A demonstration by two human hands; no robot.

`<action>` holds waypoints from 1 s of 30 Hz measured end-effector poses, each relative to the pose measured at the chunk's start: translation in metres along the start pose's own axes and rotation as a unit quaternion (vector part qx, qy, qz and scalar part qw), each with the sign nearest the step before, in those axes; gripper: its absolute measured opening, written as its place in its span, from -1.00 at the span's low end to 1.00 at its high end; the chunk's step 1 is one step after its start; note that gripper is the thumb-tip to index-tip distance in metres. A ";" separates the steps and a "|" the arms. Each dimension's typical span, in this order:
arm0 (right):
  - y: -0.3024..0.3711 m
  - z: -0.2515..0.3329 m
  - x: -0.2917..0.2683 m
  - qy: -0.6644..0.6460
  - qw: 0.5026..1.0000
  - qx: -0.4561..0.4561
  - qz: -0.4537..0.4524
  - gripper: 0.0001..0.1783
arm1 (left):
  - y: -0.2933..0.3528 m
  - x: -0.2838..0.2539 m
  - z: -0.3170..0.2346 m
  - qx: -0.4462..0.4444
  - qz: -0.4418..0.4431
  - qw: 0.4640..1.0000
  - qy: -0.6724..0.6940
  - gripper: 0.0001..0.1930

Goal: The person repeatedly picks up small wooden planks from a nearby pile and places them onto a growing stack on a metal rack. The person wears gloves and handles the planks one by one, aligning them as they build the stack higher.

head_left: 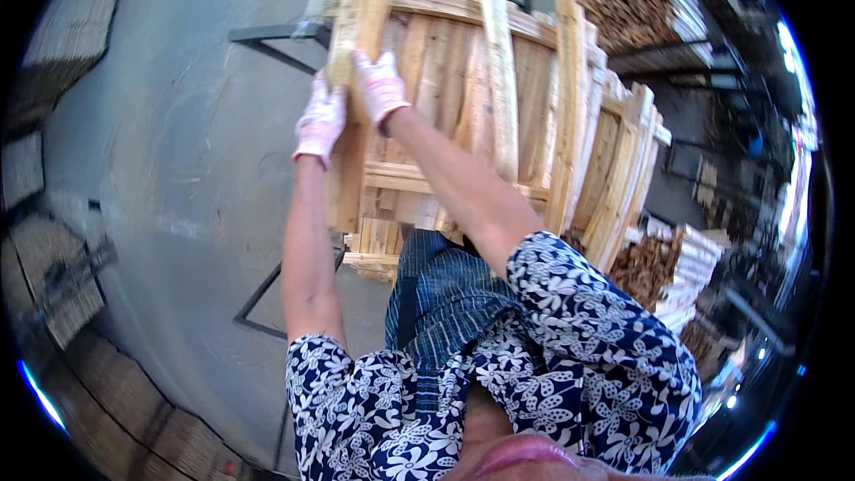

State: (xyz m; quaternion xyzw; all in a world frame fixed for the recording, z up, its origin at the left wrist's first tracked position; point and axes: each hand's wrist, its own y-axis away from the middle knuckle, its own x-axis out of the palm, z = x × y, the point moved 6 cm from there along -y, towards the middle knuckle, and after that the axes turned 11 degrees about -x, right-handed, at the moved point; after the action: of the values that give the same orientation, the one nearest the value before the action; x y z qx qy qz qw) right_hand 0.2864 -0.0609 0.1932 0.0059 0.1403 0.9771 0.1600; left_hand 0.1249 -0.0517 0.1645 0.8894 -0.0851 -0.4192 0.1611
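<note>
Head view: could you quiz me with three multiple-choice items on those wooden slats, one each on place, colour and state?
1. Where is the bundle of wooden slats?
A. on the floor
B. raised against the stacked wooden frames
C. on a shelf
2. What colour are the gloves?
A. black
B. whitish-pink
C. green
3. How do the hands hold the bundle?
A. both grip it
B. only one touches
C. neither touches

B: the bundle stands upright against the frames. B: left hand and right hand wear pale gloves. A: both close around the bundle's lower end.
</note>
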 end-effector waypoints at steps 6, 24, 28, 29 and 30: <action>-0.012 -0.003 -0.054 0.247 0.948 0.019 0.202 -0.06 | 0.030 0.001 -0.068 0.001 -0.175 0.964 -0.198 -0.37; 0.071 -0.003 -0.353 0.512 0.854 0.057 -0.068 0.24 | 0.147 0.144 -0.181 0.307 -0.078 0.948 0.038 -0.10; 0.056 -0.041 -0.390 0.403 0.912 0.009 -0.076 0.22 | 0.137 0.069 -0.171 0.126 0.105 0.960 0.228 -0.11; 0.056 -0.033 -0.377 0.386 0.919 0.007 -0.075 0.21 | 0.129 0.064 -0.158 0.136 0.115 0.945 0.274 -0.11; 0.058 -0.025 -0.364 0.370 0.926 0.006 -0.075 0.19 | 0.124 0.063 -0.146 0.147 0.126 0.928 0.319 -0.11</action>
State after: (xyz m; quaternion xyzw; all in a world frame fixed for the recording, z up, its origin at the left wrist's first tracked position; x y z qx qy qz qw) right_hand 0.6124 -0.2353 0.1970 -0.3652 0.1957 0.8941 0.1700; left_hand 0.2756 -0.1535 0.2510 0.9720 -0.2011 -0.0719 0.0983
